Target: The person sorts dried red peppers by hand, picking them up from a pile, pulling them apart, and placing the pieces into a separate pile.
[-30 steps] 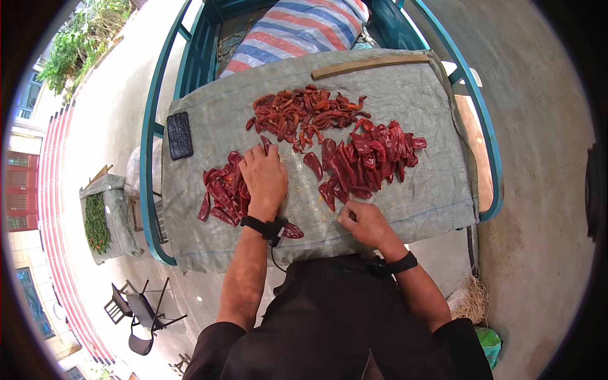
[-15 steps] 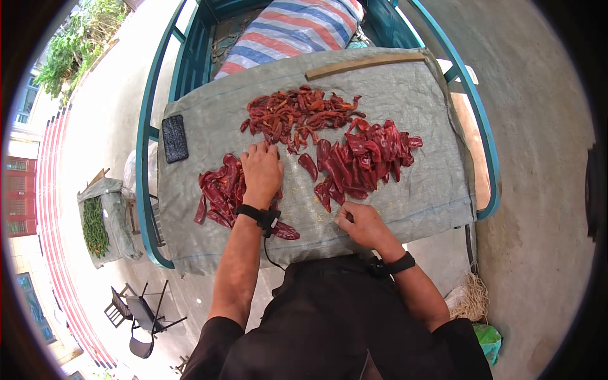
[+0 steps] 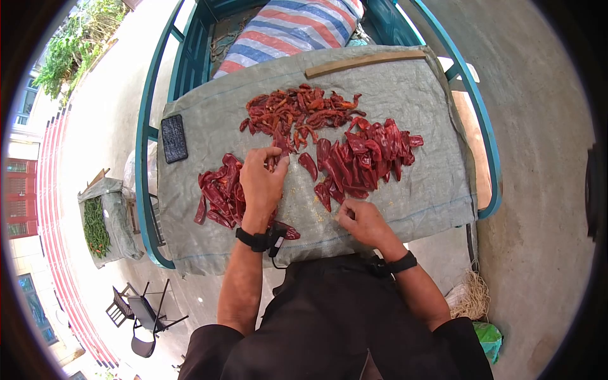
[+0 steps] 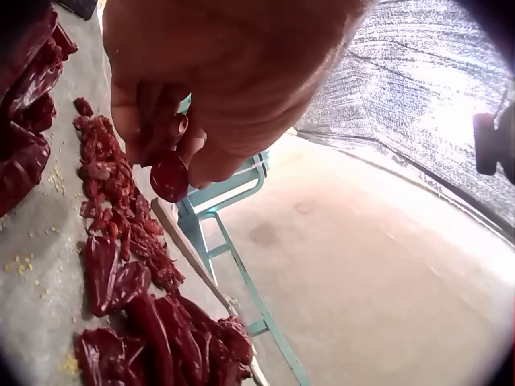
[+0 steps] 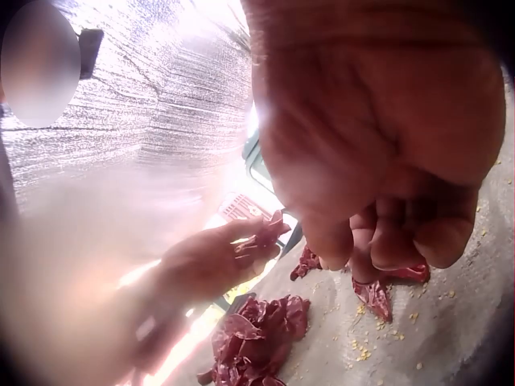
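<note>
My left hand [image 3: 261, 187] pinches a dark red dried pepper [image 3: 278, 140] between thumb and fingers, at the near edge of the far pile [image 3: 297, 109]. In the left wrist view the rounded end of that pepper [image 4: 170, 177] shows between the fingertips. My right hand [image 3: 366, 224] hangs loosely curled over the near part of the cloth, just below the right pile [image 3: 364, 158], with no object visible in it. Another pile of larger peppers [image 3: 220, 190] lies left of my left wrist. A single pepper [image 3: 308, 166] lies beside the right pile.
A grey woven cloth [image 3: 209, 120] covers the work surface inside a teal metal frame [image 3: 147, 183]. A black phone-like slab [image 3: 174, 139] lies at its left, a wooden strip [image 3: 364, 63] at the back. Behind is a striped sack [image 3: 288, 31]. Pale seeds are scattered near my hands.
My left hand has lifted and turned from lying palm-down over the peppers, and now a pepper shows in its pinch. The right hand has stayed nearly still.
</note>
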The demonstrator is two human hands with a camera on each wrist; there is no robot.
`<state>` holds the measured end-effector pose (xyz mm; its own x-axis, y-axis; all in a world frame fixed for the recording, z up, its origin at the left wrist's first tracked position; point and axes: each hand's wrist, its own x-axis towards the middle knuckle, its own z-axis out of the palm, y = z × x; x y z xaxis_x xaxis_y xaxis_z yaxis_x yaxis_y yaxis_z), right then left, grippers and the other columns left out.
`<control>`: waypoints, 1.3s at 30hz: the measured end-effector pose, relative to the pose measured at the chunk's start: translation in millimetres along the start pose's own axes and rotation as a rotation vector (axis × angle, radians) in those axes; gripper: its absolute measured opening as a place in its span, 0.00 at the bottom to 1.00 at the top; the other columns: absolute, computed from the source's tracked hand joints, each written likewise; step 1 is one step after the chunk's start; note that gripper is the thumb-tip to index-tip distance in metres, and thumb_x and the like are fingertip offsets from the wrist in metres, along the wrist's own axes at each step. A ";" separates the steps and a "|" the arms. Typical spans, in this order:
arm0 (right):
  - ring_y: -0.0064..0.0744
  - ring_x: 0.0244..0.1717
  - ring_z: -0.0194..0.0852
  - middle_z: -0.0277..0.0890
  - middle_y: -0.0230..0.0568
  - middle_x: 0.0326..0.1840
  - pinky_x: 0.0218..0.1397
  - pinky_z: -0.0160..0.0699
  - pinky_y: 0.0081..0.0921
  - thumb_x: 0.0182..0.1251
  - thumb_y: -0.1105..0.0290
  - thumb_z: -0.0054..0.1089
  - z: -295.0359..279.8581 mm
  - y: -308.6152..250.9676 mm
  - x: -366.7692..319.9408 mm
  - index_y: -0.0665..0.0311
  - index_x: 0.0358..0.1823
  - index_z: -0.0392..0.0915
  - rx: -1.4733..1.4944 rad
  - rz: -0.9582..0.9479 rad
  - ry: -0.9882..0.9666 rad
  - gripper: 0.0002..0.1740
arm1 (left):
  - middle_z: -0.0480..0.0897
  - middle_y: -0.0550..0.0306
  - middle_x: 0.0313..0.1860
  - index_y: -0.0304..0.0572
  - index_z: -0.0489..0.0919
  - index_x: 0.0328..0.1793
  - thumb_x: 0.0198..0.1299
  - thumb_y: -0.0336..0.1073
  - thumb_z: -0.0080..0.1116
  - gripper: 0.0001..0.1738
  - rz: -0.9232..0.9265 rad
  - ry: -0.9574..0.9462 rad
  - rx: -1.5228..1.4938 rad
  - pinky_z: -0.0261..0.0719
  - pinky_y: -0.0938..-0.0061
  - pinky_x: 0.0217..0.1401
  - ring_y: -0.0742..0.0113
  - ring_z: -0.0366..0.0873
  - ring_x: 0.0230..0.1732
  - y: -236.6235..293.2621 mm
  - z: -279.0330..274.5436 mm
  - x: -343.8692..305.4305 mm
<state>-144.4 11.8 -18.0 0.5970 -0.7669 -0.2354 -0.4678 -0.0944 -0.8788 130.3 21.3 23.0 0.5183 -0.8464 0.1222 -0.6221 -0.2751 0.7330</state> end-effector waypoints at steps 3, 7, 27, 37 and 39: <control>0.31 0.31 0.81 0.82 0.40 0.29 0.39 0.80 0.36 0.73 0.66 0.70 -4.0 -8.0 6.6 0.68 0.39 0.80 0.163 0.070 0.009 0.12 | 0.86 0.62 0.42 0.35 0.89 0.53 0.65 0.30 0.77 0.13 -0.159 -0.184 -0.495 0.79 0.77 0.48 0.77 0.80 0.41 0.7 5.7 -24.4; 0.24 0.34 0.82 0.83 0.34 0.35 0.37 0.81 0.29 0.76 0.66 0.70 -11.7 -24.4 23.8 0.68 0.48 0.79 0.322 0.057 0.044 0.12 | 0.88 0.64 0.45 0.32 0.88 0.55 0.69 0.29 0.75 0.12 -0.300 -0.325 -0.778 0.80 0.81 0.53 0.81 0.81 0.46 6.5 8.5 -43.5; 0.55 0.32 0.83 0.84 0.53 0.31 0.42 0.81 0.46 0.68 0.64 0.72 4.4 -45.9 52.4 0.71 0.41 0.79 -0.100 0.022 0.280 0.16 | 0.87 0.54 0.50 0.34 0.76 0.64 0.75 0.24 0.62 0.15 -0.420 -0.241 -0.802 0.86 0.77 0.46 0.72 0.89 0.47 -19.2 4.4 -73.0; 0.53 0.39 0.86 0.84 0.52 0.37 0.44 0.84 0.45 0.69 0.65 0.73 4.7 -51.9 81.3 0.70 0.41 0.79 -0.209 -0.125 0.371 0.15 | 0.87 0.49 0.59 0.32 0.73 0.71 0.77 0.25 0.59 0.19 -0.467 -0.277 -0.979 0.88 0.75 0.57 0.63 0.91 0.57 -21.8 -6.8 -77.9; 0.51 0.37 0.86 0.84 0.50 0.35 0.44 0.84 0.43 0.70 0.66 0.73 4.3 -50.8 74.2 0.70 0.41 0.79 -0.191 -0.071 0.317 0.14 | 0.86 0.48 0.61 0.31 0.73 0.70 0.77 0.24 0.58 0.18 -0.465 -0.281 -1.010 0.89 0.74 0.59 0.62 0.91 0.58 -24.7 -5.4 -78.5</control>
<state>-73.5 -37.6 7.4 0.4151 -0.9097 -0.0106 -0.5634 -0.2479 -0.7881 108.2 97.0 -1.0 0.3458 -0.8656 -0.3621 0.4164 -0.2042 0.8859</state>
